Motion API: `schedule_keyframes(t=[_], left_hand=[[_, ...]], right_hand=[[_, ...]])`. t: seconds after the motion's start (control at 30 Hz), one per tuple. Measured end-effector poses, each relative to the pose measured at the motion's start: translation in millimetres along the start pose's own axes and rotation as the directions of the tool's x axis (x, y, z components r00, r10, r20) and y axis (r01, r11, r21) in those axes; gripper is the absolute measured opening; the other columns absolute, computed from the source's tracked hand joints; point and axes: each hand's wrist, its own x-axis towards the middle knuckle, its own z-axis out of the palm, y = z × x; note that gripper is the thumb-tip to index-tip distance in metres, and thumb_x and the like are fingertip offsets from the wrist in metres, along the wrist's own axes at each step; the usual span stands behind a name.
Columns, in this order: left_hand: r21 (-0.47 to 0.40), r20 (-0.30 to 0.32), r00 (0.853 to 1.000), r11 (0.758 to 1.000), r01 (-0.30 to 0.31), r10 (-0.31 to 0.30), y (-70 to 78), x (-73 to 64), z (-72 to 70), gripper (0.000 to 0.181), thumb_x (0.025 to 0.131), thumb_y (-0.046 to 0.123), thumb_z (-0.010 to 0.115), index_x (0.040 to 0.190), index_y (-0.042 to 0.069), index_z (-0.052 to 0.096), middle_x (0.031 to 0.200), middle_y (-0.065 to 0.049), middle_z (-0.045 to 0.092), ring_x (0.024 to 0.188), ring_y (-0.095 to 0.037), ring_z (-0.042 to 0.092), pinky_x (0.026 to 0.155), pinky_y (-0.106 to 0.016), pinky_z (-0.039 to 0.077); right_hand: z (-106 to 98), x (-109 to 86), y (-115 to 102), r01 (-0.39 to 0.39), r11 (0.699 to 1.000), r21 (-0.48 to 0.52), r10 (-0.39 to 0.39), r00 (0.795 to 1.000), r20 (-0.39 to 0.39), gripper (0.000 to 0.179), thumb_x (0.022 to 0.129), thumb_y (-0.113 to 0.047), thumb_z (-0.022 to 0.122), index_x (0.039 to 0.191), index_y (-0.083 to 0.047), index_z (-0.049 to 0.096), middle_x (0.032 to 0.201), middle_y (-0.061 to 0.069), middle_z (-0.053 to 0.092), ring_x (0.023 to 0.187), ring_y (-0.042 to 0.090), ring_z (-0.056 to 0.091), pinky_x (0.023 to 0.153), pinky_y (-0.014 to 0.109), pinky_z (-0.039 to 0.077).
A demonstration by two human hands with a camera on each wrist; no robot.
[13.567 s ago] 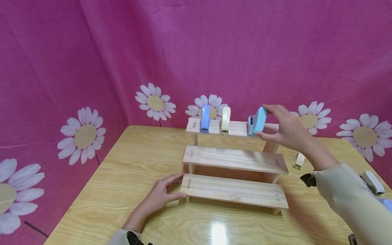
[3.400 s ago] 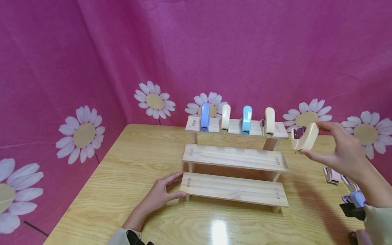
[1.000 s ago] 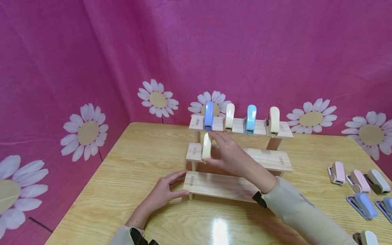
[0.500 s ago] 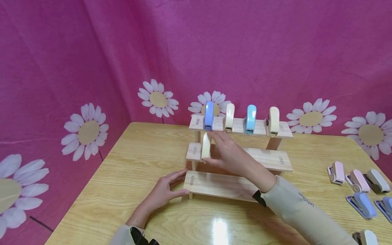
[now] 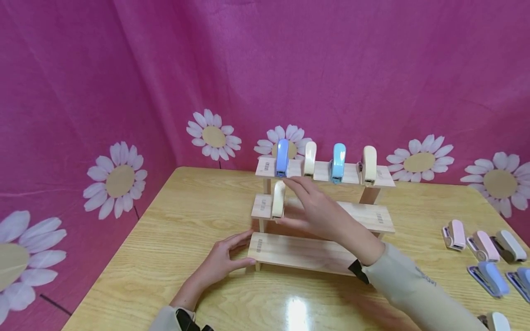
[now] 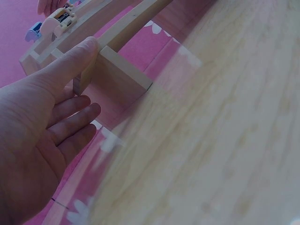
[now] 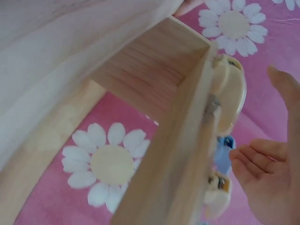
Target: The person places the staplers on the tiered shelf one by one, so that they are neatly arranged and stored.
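Note:
A three-tier wooden display rack (image 5: 298, 250) stands on the table, and my left hand (image 5: 217, 259) holds the left end of its lowest step between thumb and fingers. In the left wrist view the thumb (image 6: 77, 58) lies on that end. On the middle step, near its left end, a cream stapler (image 5: 278, 200) stands upright. Just right of it is my right hand (image 5: 320, 211), its fingers apart from the stapler in the right wrist view. Along the top step stand a blue stapler (image 5: 282, 157), a cream-white one, a light-blue stapler (image 5: 337, 162) and another cream stapler (image 5: 369, 164).
Several more staplers lie on the table at the right: a pink stapler (image 5: 455, 234), another pink one, a grey-white stapler (image 5: 511, 246), and blue staplers (image 5: 492, 278) nearer me. A white stapler (image 5: 498, 322) is cut off at the bottom. A magenta curtain (image 5: 331, 69) hangs behind.
Over the earlier frames a cream stapler came from the right to the middle step. In the last half second my right hand lets go of it and shifts slightly right. The left hand stays.

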Motion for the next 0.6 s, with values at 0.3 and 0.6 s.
schedule_keyframes(t=[0.3, 0.6], left_hand=[[-0.012, 0.002, 1.000, 1.000, 0.001, -0.001, 3.3, 0.1, 0.2, 0.074, 0.082, 0.026, 0.078, 0.144, 0.002, 0.046, 0.141, -0.019, 0.056, 0.125, -0.033, 0.059, 0.107, -0.041, 0.050], [-0.026, 0.002, 1.000, 1.000, -0.010, 0.010, 2.9, -0.1, 0.7, 0.075, 0.082, 0.025, 0.078, 0.144, 0.000, 0.045, 0.142, -0.021, 0.054, 0.125, -0.034, 0.059, 0.106, -0.039, 0.051]], right_hand=[[-43, -41.0, 24, -0.036, 0.999, -0.008, 0.036, 0.997, -0.075, 0.079, 0.086, -0.054, 0.068, 0.138, 0.002, 0.048, 0.133, 0.018, 0.054, 0.123, 0.033, 0.053, 0.099, 0.053, 0.053], [-83, -94.0, 47, -0.130, 0.987, -0.095, 0.124, 0.990, -0.067, 0.081, 0.077, -0.043, 0.082, 0.139, -0.001, 0.050, 0.132, 0.016, 0.055, 0.116, 0.030, 0.055, 0.102, 0.017, 0.050]])
